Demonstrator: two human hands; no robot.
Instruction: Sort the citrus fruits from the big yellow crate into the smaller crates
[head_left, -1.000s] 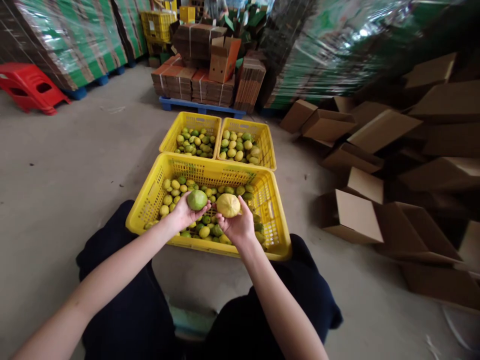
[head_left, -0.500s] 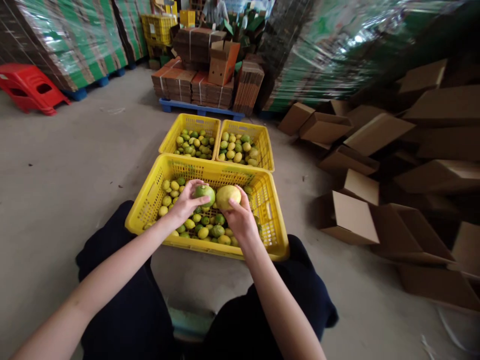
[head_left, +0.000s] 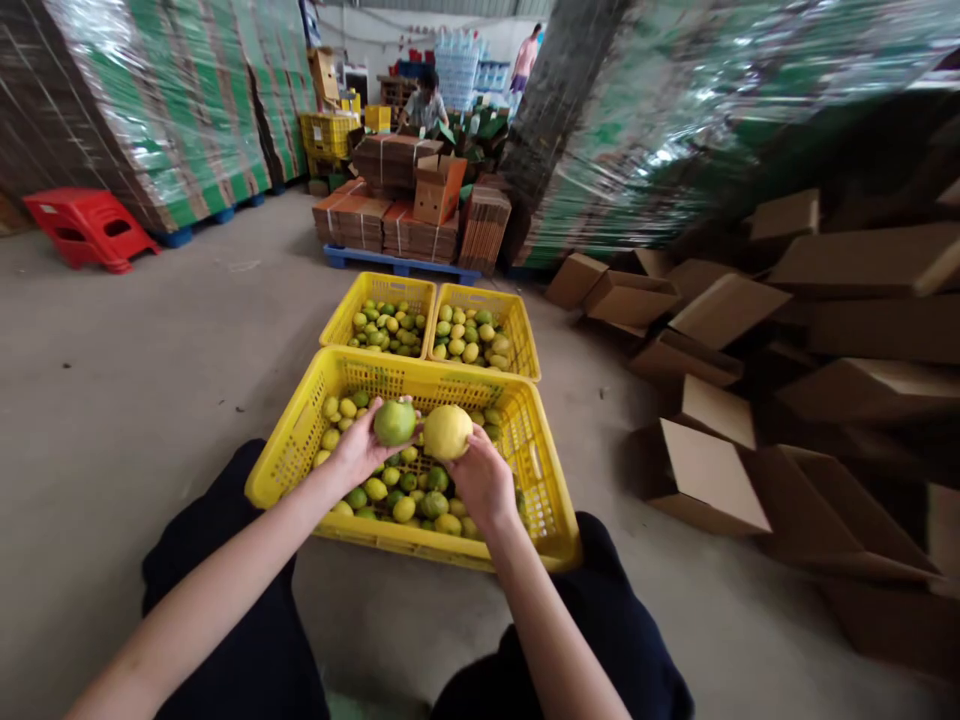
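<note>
My left hand (head_left: 361,446) is closed around a green lemon (head_left: 395,423), its fingers behind the fruit. Just to the right, my right hand (head_left: 482,480) grips a larger yellow lemon (head_left: 448,432) by its right side and underside. Both fruits are held up side by side above a big yellow crate (head_left: 504,560) between my knees. Loose green and yellow lemons (head_left: 403,509) lie over the crate's bottom, partly hidden by my hands and forearms.
Two smaller yellow crates (head_left: 339,312) of lemons stand beyond the big one. Empty cardboard boxes (head_left: 712,475) are heaped at the right. A red stool (head_left: 94,225) is at the left. Bundled cartons (head_left: 352,222) sit on a blue pallet (head_left: 390,265); two people are farther back.
My view has tilted up, so the crates appear lower and more of the background shows. Both lemons remain in my hands and appear turned, the green one showing a different side.
</note>
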